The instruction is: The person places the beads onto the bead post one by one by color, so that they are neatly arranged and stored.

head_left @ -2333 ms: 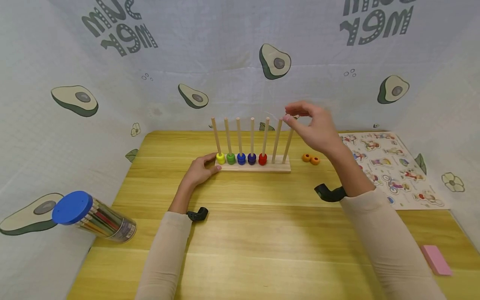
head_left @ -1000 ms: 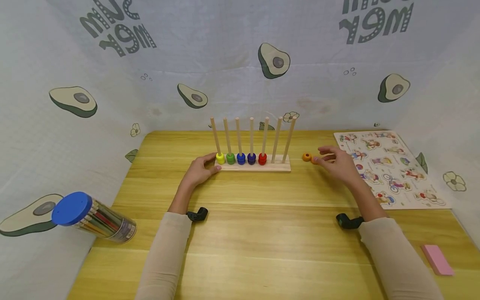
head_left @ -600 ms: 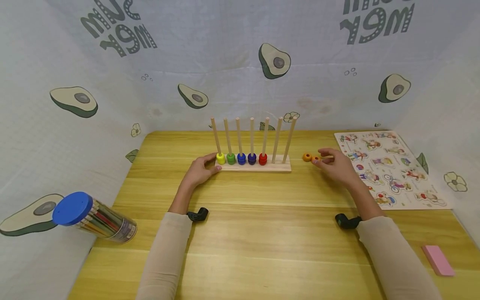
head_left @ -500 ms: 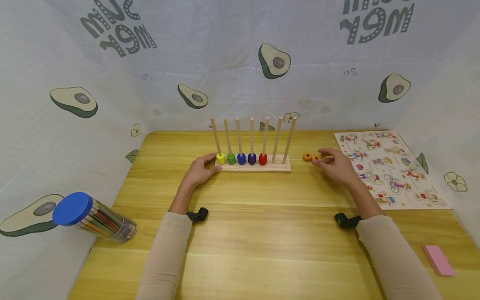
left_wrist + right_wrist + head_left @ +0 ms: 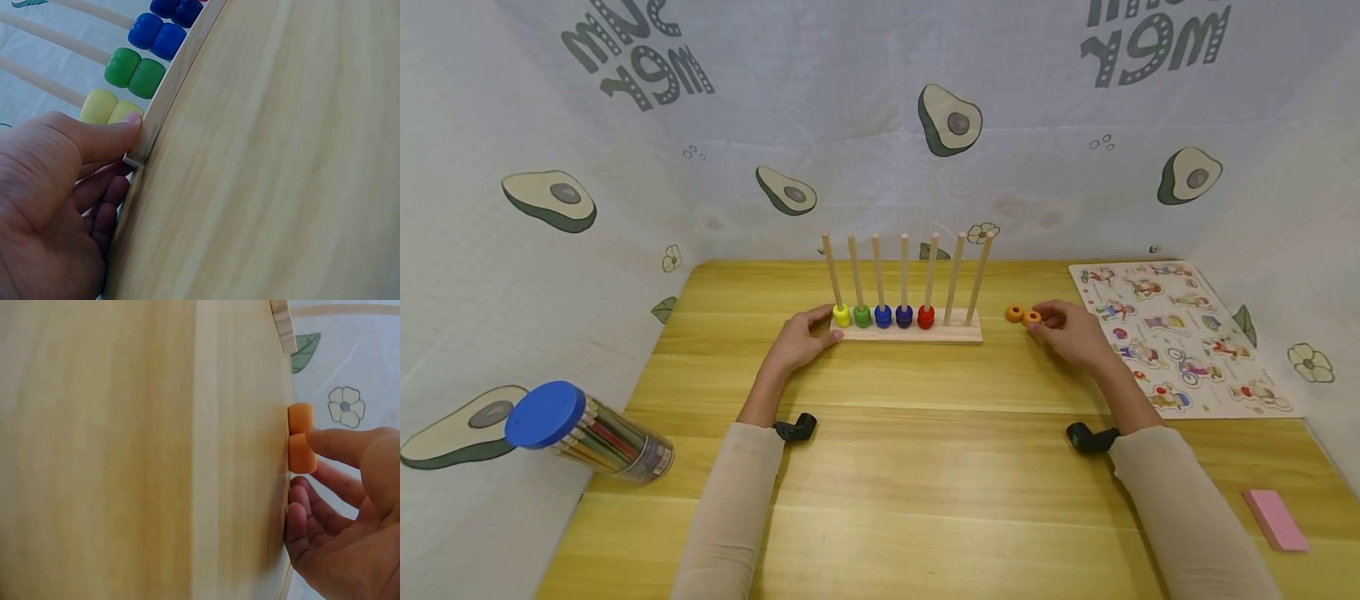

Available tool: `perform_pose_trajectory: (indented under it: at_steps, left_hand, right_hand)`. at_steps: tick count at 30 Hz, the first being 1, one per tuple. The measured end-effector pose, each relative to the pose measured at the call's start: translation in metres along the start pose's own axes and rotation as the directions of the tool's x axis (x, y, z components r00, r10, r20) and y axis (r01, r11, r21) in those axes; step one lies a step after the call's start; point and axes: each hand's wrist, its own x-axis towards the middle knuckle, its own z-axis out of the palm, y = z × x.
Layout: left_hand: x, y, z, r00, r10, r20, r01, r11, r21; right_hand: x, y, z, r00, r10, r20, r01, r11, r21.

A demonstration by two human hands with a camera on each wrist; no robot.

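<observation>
A wooden peg rack (image 5: 955,334) stands near the back of the table, its several pegs upright. Yellow (image 5: 841,317), green (image 5: 862,317), blue (image 5: 883,317), dark purple (image 5: 904,317) and red beads (image 5: 925,317) sit at the foot of separate pegs; the two rightmost pegs are bare. With thumb in front and fingers behind, my left hand (image 5: 797,343) grips the rack's left end beside the yellow beads. To the right of the rack, my right hand (image 5: 1072,335) pinches an orange bead (image 5: 1032,318) resting on the table. Another orange bead (image 5: 1014,314) lies against its left side.
A picture board (image 5: 1183,342) lies right of my right hand. A blue-lidded tub of pencils (image 5: 602,437) stands at the left edge, and a pink block (image 5: 1275,520) lies at front right. A printed cloth (image 5: 865,108) hangs behind the table.
My right hand has come down from the top of the rightmost peg to the orange beads, and its thumb and finger have closed on the right one. My left hand has stayed on the rack.
</observation>
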Motion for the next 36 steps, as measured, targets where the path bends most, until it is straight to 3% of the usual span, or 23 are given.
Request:
perform_pose_trajectory:
  at_steps: [15, 23, 29, 36]
  left_hand:
    - [0.001, 0.001, -0.002, 1.0, 0.013, 0.0, -0.013, 1.0, 0.01]
    - [0.001, 0.001, -0.002, 1.0, 0.003, -0.002, -0.003, 1.0, 0.012]
    - [0.0, 0.001, -0.002, 1.0, 0.0, 0.0, 0.0, 1.0, 0.011]
    - [0.0, 0.001, -0.001, 1.0, 0.0, -0.002, 0.0, 1.0, 0.009]
  right_hand:
    - [-0.004, -0.006, -0.009, 1.0, 0.001, -0.02, -0.001, 1.0, 0.007]
    - [-0.007, -0.038, -0.028, 0.992, -0.046, -0.116, 0.048, 0.999, 0.013]
    - [-0.013, -0.074, -0.039, 0.973, -0.1, -0.21, 0.113, 0.992, 0.049]
    - [-0.016, -0.11, -0.049, 0.926, -0.197, -0.322, 0.241, 0.965, 0.101]
